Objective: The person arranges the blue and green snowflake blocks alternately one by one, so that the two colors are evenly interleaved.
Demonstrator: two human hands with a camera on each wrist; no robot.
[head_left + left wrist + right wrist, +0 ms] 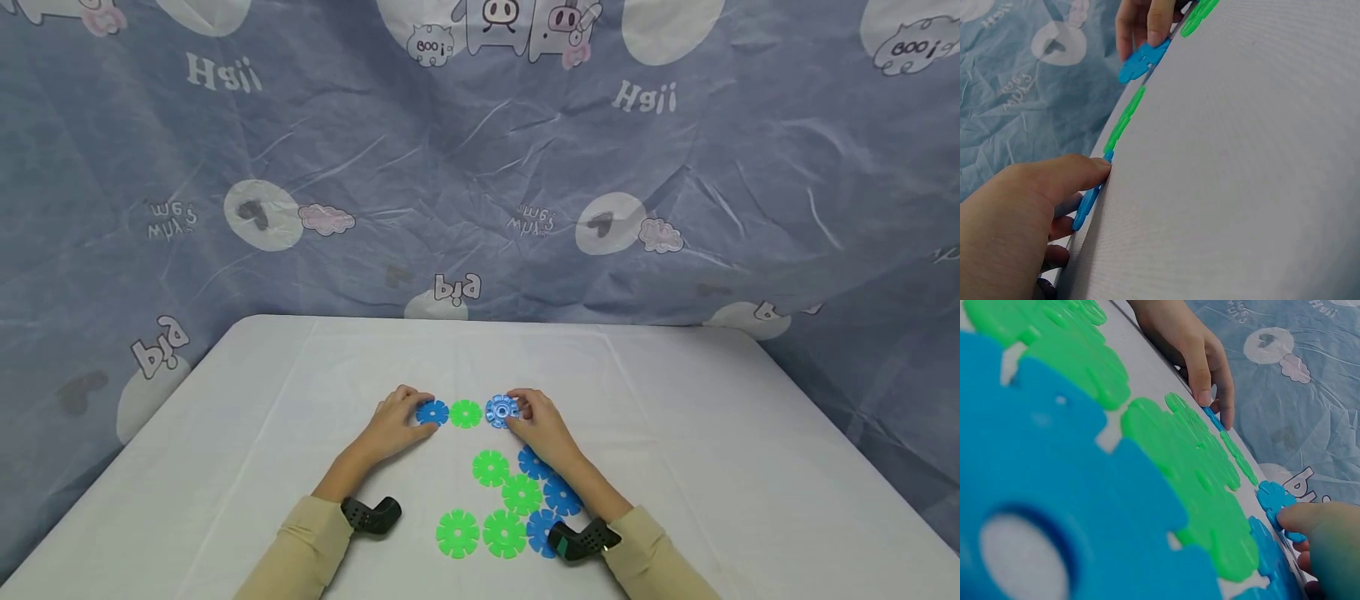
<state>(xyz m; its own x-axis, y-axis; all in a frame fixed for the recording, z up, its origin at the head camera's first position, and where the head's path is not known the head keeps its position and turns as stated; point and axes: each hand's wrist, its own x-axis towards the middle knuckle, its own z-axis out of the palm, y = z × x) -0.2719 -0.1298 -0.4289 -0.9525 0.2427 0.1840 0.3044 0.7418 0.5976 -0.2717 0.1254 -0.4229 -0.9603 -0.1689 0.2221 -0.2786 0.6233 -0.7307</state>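
Observation:
My left hand (396, 423) holds a flat blue notched disc (432, 412) between thumb and fingers, low at the white tabletop. A green notched disc (466, 414) lies right beside it, edge to edge in the head view. With thumb and fingertips, my right hand (542, 425) pinches another blue disc (500, 411) by its right side. That disc is tilted in the left wrist view (1142, 62), and a small gap separates it from the green one in the head view.
Nearer to me lie several more discs: green ones (491, 468) and blue ones (562, 495), partly under my right forearm. Black wrist devices (372, 516) sit on both wrists. A patterned blue-grey cloth (465, 167) hangs behind the white table (262, 467).

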